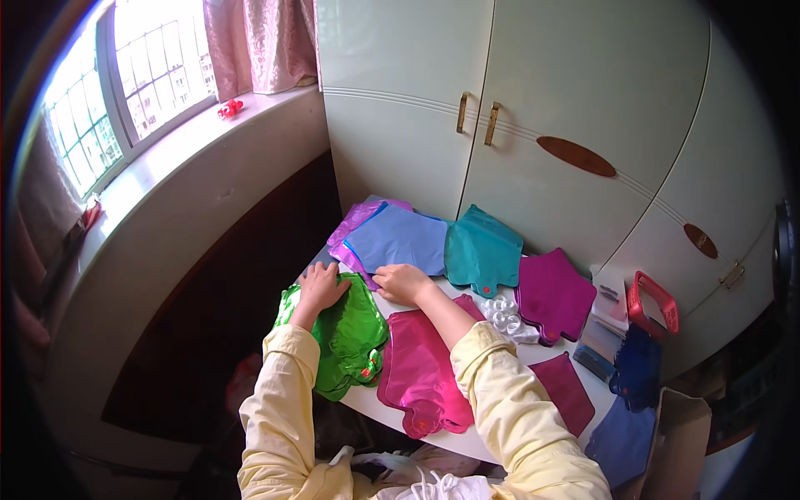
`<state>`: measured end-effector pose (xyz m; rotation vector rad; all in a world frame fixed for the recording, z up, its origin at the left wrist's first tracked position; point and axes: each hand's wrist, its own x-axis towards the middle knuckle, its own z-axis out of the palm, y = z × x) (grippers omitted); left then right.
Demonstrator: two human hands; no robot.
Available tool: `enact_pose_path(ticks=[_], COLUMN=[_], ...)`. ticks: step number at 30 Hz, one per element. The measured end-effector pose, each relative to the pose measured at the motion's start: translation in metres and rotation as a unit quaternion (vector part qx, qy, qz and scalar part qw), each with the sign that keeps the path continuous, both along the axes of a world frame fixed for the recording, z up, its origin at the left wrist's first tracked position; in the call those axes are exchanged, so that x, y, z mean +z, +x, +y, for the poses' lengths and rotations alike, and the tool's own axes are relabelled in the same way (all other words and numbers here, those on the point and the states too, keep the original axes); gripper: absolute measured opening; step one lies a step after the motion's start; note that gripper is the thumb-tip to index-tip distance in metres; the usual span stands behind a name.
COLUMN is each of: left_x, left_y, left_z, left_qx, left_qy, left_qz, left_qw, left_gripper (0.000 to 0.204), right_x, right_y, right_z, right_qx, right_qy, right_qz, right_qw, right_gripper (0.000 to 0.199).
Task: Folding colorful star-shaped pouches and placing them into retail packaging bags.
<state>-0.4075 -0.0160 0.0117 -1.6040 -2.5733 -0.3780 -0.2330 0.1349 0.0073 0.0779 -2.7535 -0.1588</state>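
My left hand (321, 290) lies with fingers spread on the upper end of a stack of shiny green foil balloons (354, 333), flat and uninflated. My right hand (403, 284) is curled, its fingertips close to the lower edge of the blue foil balloons (400, 237). What it pinches, if anything, is hidden. Purple foil balloons (340, 237) stick out from under the blue ones. Below my right forearm lies a stack of hot pink foil balloons (425, 367). Teal foil balloons (483, 250) and magenta foil balloons (556, 296) lie farther right.
The white table (367, 404) stands against a pale wardrobe (583, 83). White ribbon rolls (504, 317), a dark pink foil piece (562, 392), a red plastic frame (654, 302), dark blue foil (637, 367) and a cardboard box (679, 433) are on the right.
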Motion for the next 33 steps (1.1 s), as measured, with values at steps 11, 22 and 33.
enact_pose_path(ticks=[11, 22, 33], left_x=[-0.023, -0.019, 0.005], left_y=[0.007, 0.039, 0.059], left_z=[0.006, 0.030, 0.026], left_qx=[-0.009, -0.005, -0.166], left_qy=[0.104, 0.215, 0.251], left_qz=[0.007, 0.011, 0.077], left_qw=[0.995, 0.977, 0.950], left_gripper=[0.041, 0.029, 0.036], right_x=[0.002, -0.020, -0.018], right_y=[-0.015, -0.012, -0.012], right_z=[0.005, 0.022, 0.020], right_qx=[-0.065, -0.218, -0.262], right_qy=[-0.059, -0.425, -0.467], right_qz=[-0.070, 0.160, 0.154], right_qw=[0.994, 0.864, 0.831], right_gripper=[0.016, 0.019, 0.019])
